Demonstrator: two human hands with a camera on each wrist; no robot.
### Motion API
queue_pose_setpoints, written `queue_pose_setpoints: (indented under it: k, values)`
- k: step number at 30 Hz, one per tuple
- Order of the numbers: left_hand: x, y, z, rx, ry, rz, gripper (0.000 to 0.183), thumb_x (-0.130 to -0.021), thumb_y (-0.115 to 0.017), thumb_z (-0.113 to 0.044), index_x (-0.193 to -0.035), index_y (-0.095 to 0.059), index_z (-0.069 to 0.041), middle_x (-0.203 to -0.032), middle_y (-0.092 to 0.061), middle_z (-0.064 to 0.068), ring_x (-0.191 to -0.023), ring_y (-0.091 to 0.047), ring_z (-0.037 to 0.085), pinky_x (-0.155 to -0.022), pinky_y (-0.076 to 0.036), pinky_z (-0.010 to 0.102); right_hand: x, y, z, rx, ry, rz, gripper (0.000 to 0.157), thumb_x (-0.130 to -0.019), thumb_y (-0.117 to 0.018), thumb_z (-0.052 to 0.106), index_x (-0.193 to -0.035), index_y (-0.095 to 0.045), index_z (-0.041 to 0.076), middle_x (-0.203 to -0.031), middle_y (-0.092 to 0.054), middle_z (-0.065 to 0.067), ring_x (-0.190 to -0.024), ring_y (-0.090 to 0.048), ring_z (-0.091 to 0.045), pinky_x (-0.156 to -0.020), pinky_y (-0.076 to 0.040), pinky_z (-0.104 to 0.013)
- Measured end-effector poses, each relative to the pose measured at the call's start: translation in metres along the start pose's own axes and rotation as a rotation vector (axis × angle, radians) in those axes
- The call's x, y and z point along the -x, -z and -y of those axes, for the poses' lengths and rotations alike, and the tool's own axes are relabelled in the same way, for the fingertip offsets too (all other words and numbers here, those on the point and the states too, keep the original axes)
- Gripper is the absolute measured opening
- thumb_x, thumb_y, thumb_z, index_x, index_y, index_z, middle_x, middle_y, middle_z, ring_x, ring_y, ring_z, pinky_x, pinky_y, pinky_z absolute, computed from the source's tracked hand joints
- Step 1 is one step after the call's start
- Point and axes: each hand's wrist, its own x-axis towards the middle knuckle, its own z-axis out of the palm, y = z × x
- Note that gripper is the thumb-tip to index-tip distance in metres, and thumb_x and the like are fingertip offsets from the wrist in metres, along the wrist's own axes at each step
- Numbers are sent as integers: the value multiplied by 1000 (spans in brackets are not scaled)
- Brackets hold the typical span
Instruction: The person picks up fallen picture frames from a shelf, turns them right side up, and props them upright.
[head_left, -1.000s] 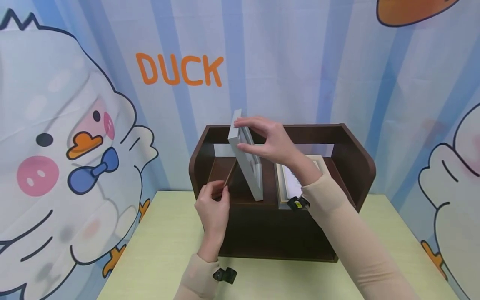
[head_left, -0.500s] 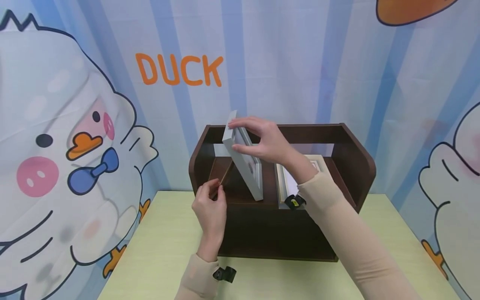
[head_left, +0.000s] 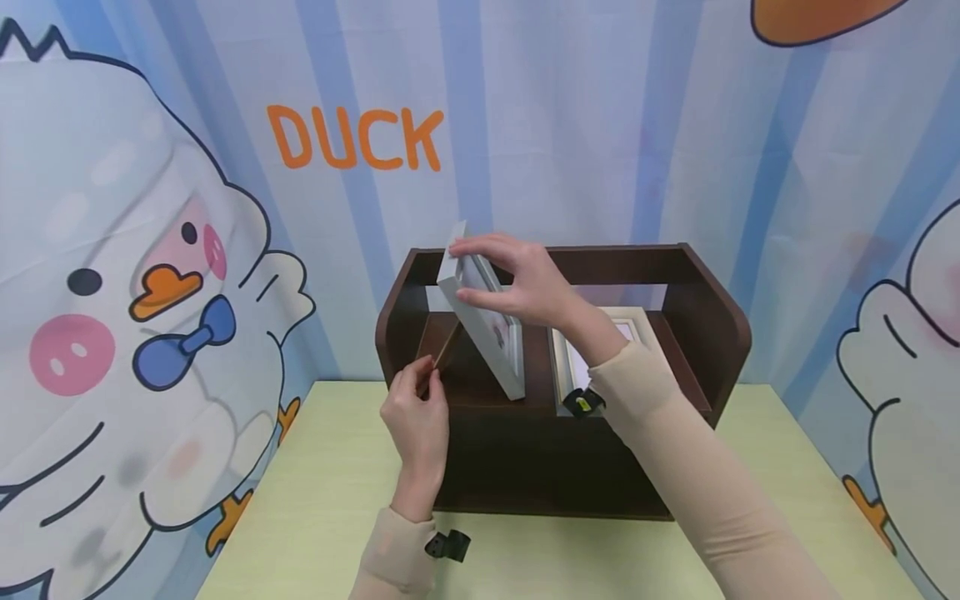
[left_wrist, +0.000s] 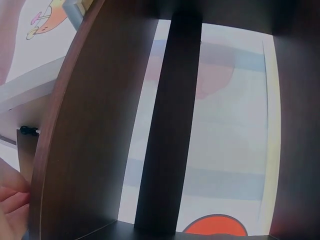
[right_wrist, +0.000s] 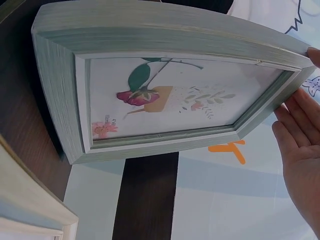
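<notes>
Evidently, the fingers of the left hand (head_left: 416, 421) pinch a thin brown support leg (head_left: 448, 346) behind the grey picture frame (head_left: 478, 329), which tilts on the dark wooden shelf (head_left: 555, 467). It looks stiff, light and (if glazed) fragile; its upper end, gripped by the right hand (head_left: 525, 283), seems a sound hold. Rightward rests a cream frame (head_left: 647, 329); a pale desk (head_left: 315, 500) and duck-print curtain (head_left: 570, 125) complete the room.

At the head view's centre, a narrow gap is left between the tilted grey picture frame (head_left: 482, 333) and cream picture frame (head_left: 643, 329), its upper end covered by the right grip (head_left: 528, 283).
</notes>
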Motion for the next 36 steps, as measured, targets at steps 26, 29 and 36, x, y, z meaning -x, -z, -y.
queue_pose_setpoints:
  k: [26,29,36]
  values:
    - [-48,13,-60,200,-49,68,37,-75,-70,-26,-107,-63,-10,-95,-62,7,-86,-62,16,-74,-52,26,2,18,-48,-52,-527,189,51,-81,-64,24,-125,-48,5,-126,-50,-10,-115,-49,-22,-96,-39,-33]
    - [-51,11,-67,200,-43,78,38,-74,-70,-27,-107,-62,-10,-94,-62,6,-85,-61,15,-73,-52,25,2,16,-58,-54,-579,242,49,-82,-63,22,-124,-48,4,-125,-51,-11,-113,-50,-23,-94,-41,-36]
    - [-53,5,-74,208,-20,136,36,-74,-70,-30,-103,-61,-11,-91,-58,5,-81,-60,15,-72,-52,25,2,10,-78,-119,-675,284,46,-83,-62,24,-124,-49,7,-121,-54,-10,-110,-51,-21,-92,-43,-37]
